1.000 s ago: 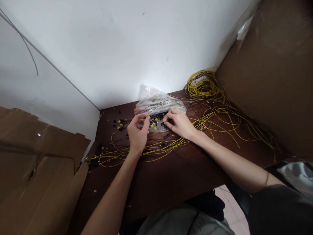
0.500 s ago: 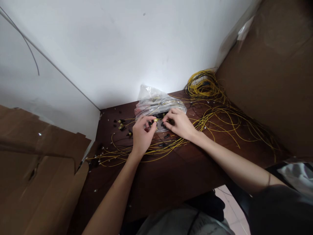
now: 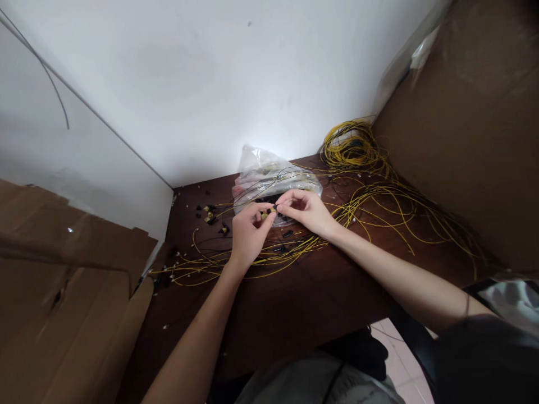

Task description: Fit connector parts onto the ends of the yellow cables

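Note:
Between the thumb and fingers of my left hand [image 3: 248,231] is a small yellow-and-black part [image 3: 270,211], perhaps a connector or coil piece; its exact kind is too small to tell. My right hand [image 3: 309,212] is closed in a pinch, its fingertips meeting the left ones at a tiny black piece [image 3: 276,207]. Behind both hands lies a clear plastic bag [image 3: 269,171] with small dark and yellow parts in and at its mouth. Loose yellow-and-black parts [image 3: 209,214] lie left of my left hand. A black piece [image 3: 288,233] rests on the table just below my hands.
Thin yellow wires [image 3: 303,247] run across the brown table [image 3: 303,297] under my wrists. A coil of yellow and black wire [image 3: 351,148] sits at the back right. Cardboard [image 3: 76,314] stands at the left, a large brown box [image 3: 467,129] at the right, a white wall [image 3: 252,84] behind.
My right hand's fingertips have come left to meet the part in my left hand, closing the gap between them. The bag and wires lie as before.

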The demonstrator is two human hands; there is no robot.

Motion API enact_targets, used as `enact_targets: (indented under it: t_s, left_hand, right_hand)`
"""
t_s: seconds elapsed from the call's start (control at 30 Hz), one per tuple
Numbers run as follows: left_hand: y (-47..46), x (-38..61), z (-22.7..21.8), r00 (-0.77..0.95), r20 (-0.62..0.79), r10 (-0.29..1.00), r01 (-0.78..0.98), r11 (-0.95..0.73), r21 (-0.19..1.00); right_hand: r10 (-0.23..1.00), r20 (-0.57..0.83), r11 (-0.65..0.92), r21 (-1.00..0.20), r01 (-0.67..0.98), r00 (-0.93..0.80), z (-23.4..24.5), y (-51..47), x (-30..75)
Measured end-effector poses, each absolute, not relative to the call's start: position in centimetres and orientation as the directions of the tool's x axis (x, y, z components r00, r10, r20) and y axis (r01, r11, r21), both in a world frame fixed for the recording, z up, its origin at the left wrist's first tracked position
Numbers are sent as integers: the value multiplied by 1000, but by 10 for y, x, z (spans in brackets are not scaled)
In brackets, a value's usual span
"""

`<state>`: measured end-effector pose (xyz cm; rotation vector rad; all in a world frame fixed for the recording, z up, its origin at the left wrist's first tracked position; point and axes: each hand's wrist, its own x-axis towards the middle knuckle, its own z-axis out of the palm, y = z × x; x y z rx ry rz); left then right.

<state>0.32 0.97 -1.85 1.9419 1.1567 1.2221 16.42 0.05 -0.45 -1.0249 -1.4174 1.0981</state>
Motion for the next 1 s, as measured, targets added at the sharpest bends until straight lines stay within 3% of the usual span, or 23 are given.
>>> enact_targets:
  t_s: [0.37,0.73,1.0]
  left_hand:
    - [8,4,-18,177,352,919,312,-391,866]
    - [7,5,-18,184,364,913,306,-406,861]
    - [6,4,-17,211,382,900,347,-434,831]
  right_hand:
    - [984,145,142,-989,-33,-104,-3,0,165]
    - [912,383,411,-838,360,-149,-4,-4,167]
    - [853,469,517,-695,500,-231,-4,-6,169]
